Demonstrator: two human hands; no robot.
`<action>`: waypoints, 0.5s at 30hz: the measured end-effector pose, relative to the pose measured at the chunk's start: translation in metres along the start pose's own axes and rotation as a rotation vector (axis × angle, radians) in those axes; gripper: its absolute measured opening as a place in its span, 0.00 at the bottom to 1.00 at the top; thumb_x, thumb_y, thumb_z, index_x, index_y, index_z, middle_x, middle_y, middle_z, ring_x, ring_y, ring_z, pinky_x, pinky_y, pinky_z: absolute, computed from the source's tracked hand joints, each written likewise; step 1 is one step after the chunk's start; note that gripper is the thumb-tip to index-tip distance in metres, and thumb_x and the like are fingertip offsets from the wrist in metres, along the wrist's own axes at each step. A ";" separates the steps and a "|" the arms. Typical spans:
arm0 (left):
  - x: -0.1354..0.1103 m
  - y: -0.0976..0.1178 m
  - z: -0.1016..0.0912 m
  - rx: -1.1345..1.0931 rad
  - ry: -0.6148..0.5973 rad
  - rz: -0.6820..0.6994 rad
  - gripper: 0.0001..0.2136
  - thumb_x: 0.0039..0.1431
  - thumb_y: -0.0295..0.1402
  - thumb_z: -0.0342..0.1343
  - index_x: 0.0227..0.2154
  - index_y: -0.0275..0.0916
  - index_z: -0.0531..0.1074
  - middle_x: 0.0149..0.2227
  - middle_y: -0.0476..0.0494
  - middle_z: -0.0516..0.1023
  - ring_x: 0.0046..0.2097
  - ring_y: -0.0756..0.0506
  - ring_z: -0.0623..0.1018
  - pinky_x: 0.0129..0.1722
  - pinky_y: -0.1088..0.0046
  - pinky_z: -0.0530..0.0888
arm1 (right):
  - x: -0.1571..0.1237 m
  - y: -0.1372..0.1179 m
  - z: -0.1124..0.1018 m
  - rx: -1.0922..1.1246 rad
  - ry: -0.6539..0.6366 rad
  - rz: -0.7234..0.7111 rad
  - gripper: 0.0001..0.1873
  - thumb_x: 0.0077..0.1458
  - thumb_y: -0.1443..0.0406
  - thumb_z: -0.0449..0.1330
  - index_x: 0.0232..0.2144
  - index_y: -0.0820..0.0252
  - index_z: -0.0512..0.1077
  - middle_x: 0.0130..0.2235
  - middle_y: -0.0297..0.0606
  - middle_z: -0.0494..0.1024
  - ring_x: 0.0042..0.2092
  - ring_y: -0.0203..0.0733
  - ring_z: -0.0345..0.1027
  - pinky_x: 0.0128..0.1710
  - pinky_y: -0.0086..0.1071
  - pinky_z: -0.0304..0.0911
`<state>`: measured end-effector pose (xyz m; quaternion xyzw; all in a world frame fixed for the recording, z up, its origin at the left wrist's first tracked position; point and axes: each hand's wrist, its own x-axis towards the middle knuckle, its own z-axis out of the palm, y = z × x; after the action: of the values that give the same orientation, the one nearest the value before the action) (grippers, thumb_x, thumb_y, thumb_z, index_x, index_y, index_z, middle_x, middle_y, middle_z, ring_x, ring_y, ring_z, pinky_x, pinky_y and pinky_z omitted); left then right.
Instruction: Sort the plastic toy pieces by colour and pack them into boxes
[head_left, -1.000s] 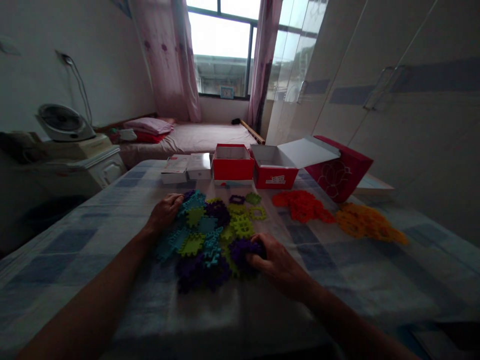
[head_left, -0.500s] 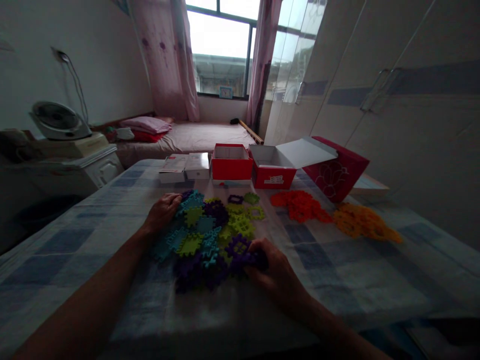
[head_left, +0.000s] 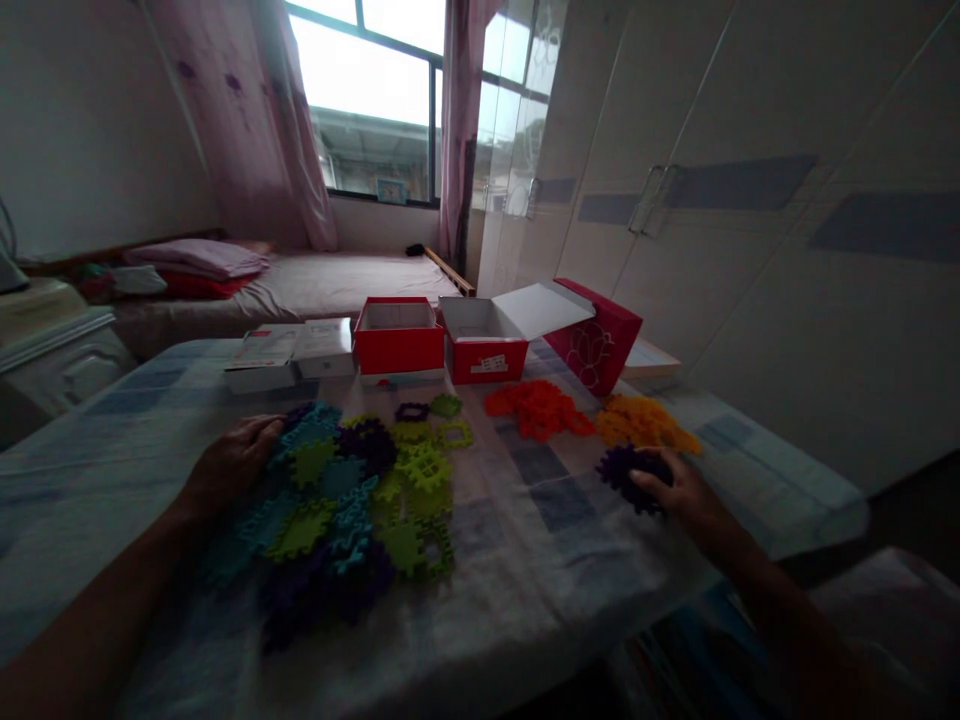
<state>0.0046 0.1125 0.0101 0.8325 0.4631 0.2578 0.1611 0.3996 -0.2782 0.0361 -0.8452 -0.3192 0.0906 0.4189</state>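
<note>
1. Grips a clump of purple pieces (head_left: pixel 628 468) in the right hand (head_left: pixel 682 492), with fingers curled over its near side, low on the checked tablecloth (head_left: pixel 570 560) toward the right edge.
2. Sits just in front of the orange-yellow pile (head_left: pixel 646 424), near it but apart, and well to the right of the mixed pile (head_left: pixel 352 490) of teal, green and purple shapes.
3. Rests the left hand (head_left: pixel 231 462) on the far-left edge of that mixed pile, fingers loose and spread over teal shapes, closed on nothing.
4. Leaves the purple pieces well apart from the left hand, with the whole mixed pile lying between.
5. Further back: a red pile (head_left: pixel 536 408) just left of the orange-yellow pile, and 2 open red boxes (head_left: pixel 397 340) behind, side by side.
6. Differs from 0.5 s ago in the right hand. Then at the near-right corner of the mixed pile, closing on purple shapes; now carried across to the right, beside the orange-yellow pile, with the purple pieces in its grasp.
7. Matches 0.5 s ago in the left hand: same edge, same loose rest.
8. Looks further right than before, so that everything on the table appears further left.
</note>
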 end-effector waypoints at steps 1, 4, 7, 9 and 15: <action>0.000 0.000 0.000 0.005 0.008 -0.001 0.23 0.55 0.46 0.38 0.42 0.38 0.71 0.50 0.40 0.73 0.50 0.40 0.72 0.52 0.62 0.67 | 0.004 0.009 -0.002 -0.060 -0.006 0.005 0.20 0.48 0.55 0.56 0.42 0.60 0.66 0.41 0.45 0.73 0.40 0.47 0.70 0.40 0.40 0.66; 0.000 0.000 0.000 0.014 0.012 -0.001 0.24 0.55 0.46 0.38 0.43 0.38 0.71 0.50 0.40 0.72 0.51 0.40 0.72 0.52 0.62 0.67 | 0.010 0.021 0.001 -0.268 0.074 -0.058 0.22 0.47 0.54 0.55 0.40 0.62 0.70 0.43 0.48 0.73 0.44 0.50 0.68 0.46 0.42 0.62; 0.000 0.002 -0.002 0.013 -0.014 -0.003 0.26 0.55 0.47 0.37 0.45 0.35 0.70 0.50 0.38 0.72 0.51 0.40 0.71 0.53 0.64 0.66 | 0.012 0.020 0.004 -0.322 0.096 -0.107 0.24 0.52 0.51 0.50 0.40 0.62 0.71 0.44 0.48 0.74 0.46 0.49 0.67 0.48 0.42 0.60; 0.000 0.003 -0.003 0.013 -0.025 -0.005 0.27 0.55 0.47 0.37 0.45 0.33 0.70 0.50 0.37 0.71 0.52 0.40 0.71 0.54 0.65 0.65 | 0.017 0.019 0.004 -0.301 0.030 -0.111 0.25 0.56 0.51 0.45 0.41 0.60 0.71 0.43 0.46 0.75 0.46 0.48 0.68 0.49 0.41 0.60; 0.000 0.002 -0.002 0.013 -0.019 0.004 0.27 0.55 0.47 0.36 0.45 0.34 0.70 0.50 0.37 0.71 0.51 0.40 0.71 0.53 0.63 0.66 | 0.051 0.013 -0.009 -0.414 -0.031 -0.311 0.22 0.58 0.58 0.43 0.43 0.61 0.73 0.49 0.44 0.73 0.54 0.46 0.62 0.56 0.42 0.52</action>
<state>0.0043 0.1112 0.0129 0.8369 0.4615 0.2471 0.1598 0.4487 -0.2584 0.0373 -0.8522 -0.4635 -0.0292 0.2409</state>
